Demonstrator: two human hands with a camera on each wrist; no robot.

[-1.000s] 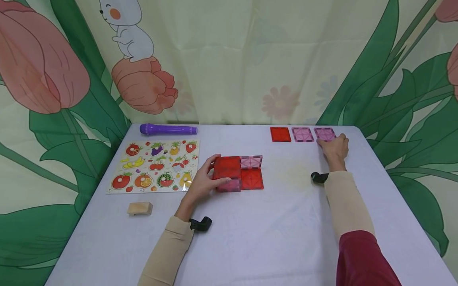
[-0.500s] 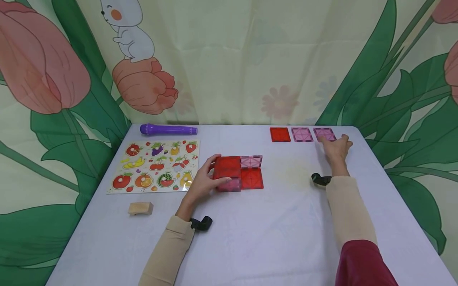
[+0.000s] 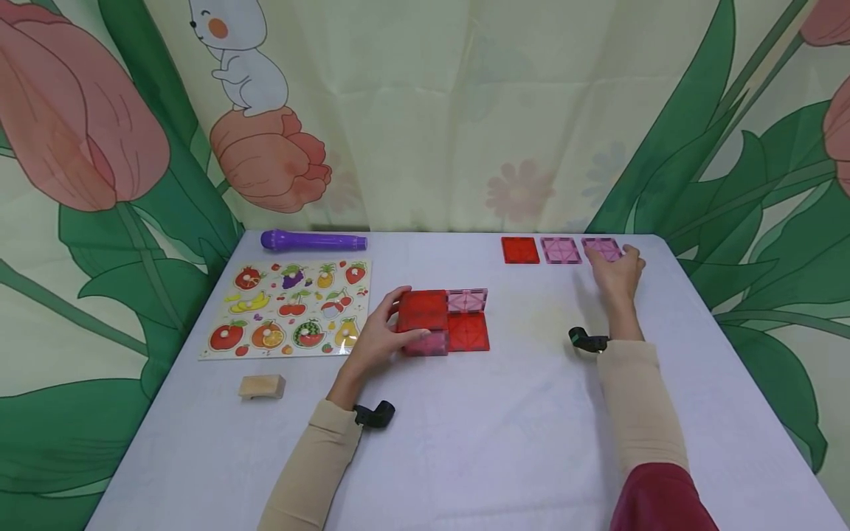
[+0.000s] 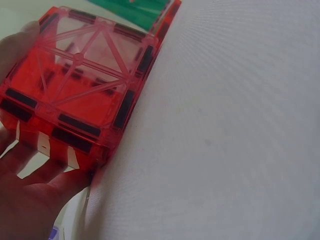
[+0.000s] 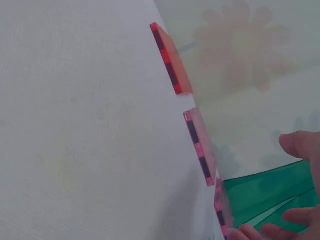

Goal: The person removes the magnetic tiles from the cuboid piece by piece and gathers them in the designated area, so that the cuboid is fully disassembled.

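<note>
In the head view, a small box of red and pink magnetic tiles (image 3: pixel 422 310) stands mid-table. My left hand (image 3: pixel 378 341) grips it from the left, thumb across the pink front tile (image 4: pixel 80 62) and fingers around the back in the left wrist view. A flat red tile (image 3: pixel 468 332) adjoins the box, with an upright pink tile (image 3: pixel 467 300) behind. At the back right my right hand (image 3: pixel 617 276) is over the near right corner of a pink tile (image 3: pixel 600 247). The right wrist view shows its thumb (image 5: pixel 300 144) spread from the fingers; contact is unclear.
Left of that tile lie another pink tile (image 3: pixel 561 250) and a red tile (image 3: pixel 520 250). A purple toy microphone (image 3: pixel 313 241), a fruit picture board (image 3: pixel 285 310) and a wooden block (image 3: pixel 262 386) occupy the table's left side. A printed curtain (image 3: pixel 425 118) hangs behind.
My right hand shifts slightly around the rightmost pink tile, and its forearm draws a little nearer and leftward. The left hand and the tile box stay in place.
</note>
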